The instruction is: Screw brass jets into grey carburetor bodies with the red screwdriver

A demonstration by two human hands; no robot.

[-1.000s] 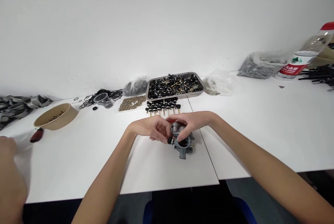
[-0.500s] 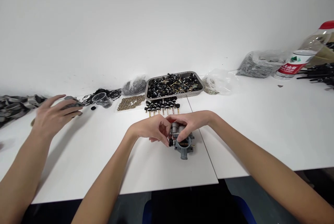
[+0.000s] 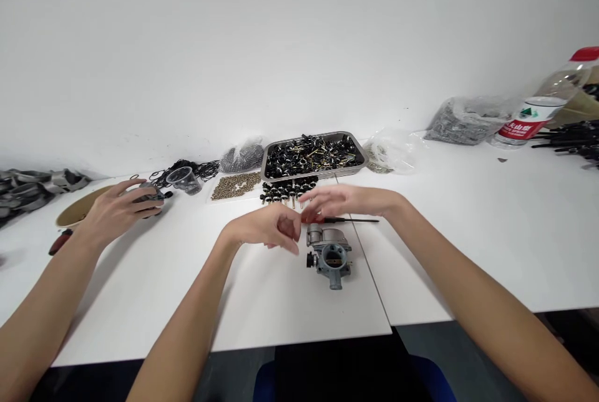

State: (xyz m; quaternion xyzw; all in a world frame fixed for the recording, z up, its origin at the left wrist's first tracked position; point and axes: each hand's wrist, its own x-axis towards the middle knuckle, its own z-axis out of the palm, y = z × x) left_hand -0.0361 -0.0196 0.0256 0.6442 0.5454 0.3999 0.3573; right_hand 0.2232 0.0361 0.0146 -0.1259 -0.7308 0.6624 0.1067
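Note:
A grey metal carburetor-like part [image 3: 333, 257] with a black knob on its left side rests on the white table, touched by neither of my hands. Just left of it hovers my left hand [image 3: 274, 227], fingers curled but apart, holding nothing. Behind the part, my right hand [image 3: 330, 201] is at the red handle of a screwdriver [image 3: 360, 220] that lies on the table with its shaft pointing right. Its fingers are loosely bent and spread, and I see no grip on the handle.
Behind stand a metal tray [image 3: 313, 175] of black fittings, a row of similar fittings [image 3: 285, 191], brass pieces [image 3: 236, 186] and a plastic cup [image 3: 185, 180]. At left, another person's hand [image 3: 116, 210] holds a grey part. A bottle [image 3: 531, 116] and bags are at right.
Both my hands have let go of the metal part. My right hand has moved back to the screwdriver, my left slightly left. The other person's hand has shifted right, uncovering a tan bowl.

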